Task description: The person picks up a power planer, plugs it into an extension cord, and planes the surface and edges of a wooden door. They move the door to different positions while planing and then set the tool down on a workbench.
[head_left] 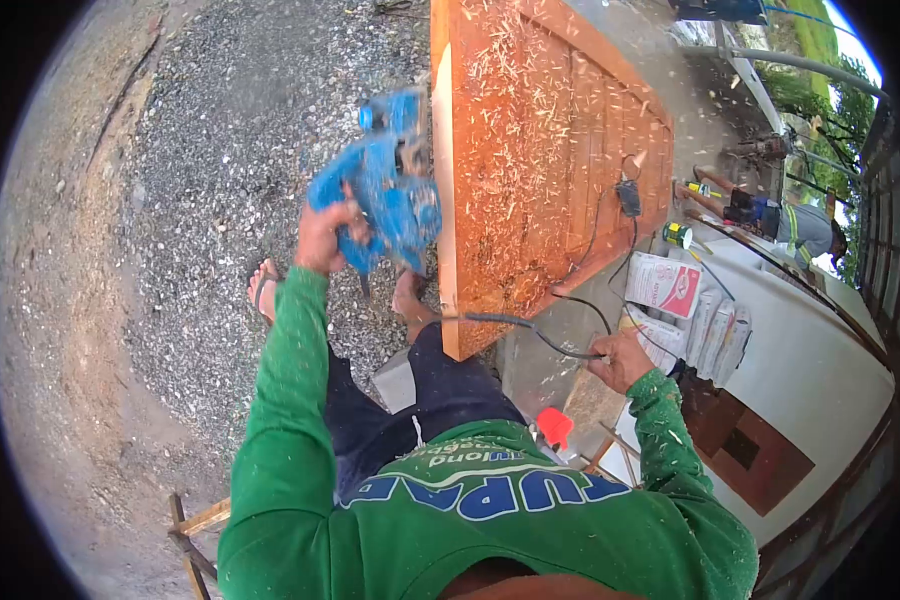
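Note:
A blue power planer [385, 190], smeared by motion, is in my left hand [332, 235], whose fingers wrap round its handle. It is beside the long edge of an orange-brown wooden panelled door [530, 150]; whether they touch I cannot tell. Pale wood shavings cover the door's face. My right hand [620, 362] is closed round a dark power cord [515, 320], to the right of the door's near corner. A black plug connection [627, 197] lies on the door, with cord running from it.
My feet [266, 290] stand on gravel [220, 150] in sandals. White and red sacks [664, 285] and a can [677, 235] are at the right. Another person [770, 215] bends at the far right. A red object [555, 427] is near my right elbow, wooden pieces [205, 518] at lower left.

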A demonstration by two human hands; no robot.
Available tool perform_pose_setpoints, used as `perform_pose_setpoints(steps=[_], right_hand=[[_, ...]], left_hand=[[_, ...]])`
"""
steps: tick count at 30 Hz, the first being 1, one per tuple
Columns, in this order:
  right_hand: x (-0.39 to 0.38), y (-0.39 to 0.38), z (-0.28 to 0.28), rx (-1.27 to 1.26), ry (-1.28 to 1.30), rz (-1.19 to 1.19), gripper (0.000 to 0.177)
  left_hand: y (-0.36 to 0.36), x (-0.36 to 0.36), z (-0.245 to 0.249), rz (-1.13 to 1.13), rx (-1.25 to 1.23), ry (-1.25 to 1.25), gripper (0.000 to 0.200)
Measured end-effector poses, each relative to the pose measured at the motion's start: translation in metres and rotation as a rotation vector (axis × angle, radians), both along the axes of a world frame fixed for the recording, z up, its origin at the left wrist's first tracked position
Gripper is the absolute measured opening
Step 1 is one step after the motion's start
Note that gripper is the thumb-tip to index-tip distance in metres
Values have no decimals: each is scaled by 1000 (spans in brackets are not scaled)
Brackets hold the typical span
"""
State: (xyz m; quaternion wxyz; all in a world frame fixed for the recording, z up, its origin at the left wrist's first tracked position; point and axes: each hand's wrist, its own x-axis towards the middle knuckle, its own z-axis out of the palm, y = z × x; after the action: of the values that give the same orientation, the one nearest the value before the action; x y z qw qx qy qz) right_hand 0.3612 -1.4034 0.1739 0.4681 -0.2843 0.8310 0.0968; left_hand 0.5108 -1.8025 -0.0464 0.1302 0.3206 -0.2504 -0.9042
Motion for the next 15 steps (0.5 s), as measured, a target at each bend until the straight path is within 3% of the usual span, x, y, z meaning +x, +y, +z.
perform_pose_setpoints(steps=[2,5,9,11,13,15], right_hand=[[1,3,0,99,-37,208,12],[9,23,-10,272,-131,8,13],[16,64,-21,275,-128,-2,19],[13,73,-25,277,-139,-101,23],[10,78,-25,200,-142,-74,24],[6,74,-18,123,-143,-76,28]], left_hand=[[57,53,-13,-43,205,-64,27],[91,79,64,-31,297,-231,27],[111,76,54,21,358,-162,28],[104,63,23,-39,150,-48,28],[83,35,29,-50,68,1,27],[68,10,30,-19,131,3,25]])
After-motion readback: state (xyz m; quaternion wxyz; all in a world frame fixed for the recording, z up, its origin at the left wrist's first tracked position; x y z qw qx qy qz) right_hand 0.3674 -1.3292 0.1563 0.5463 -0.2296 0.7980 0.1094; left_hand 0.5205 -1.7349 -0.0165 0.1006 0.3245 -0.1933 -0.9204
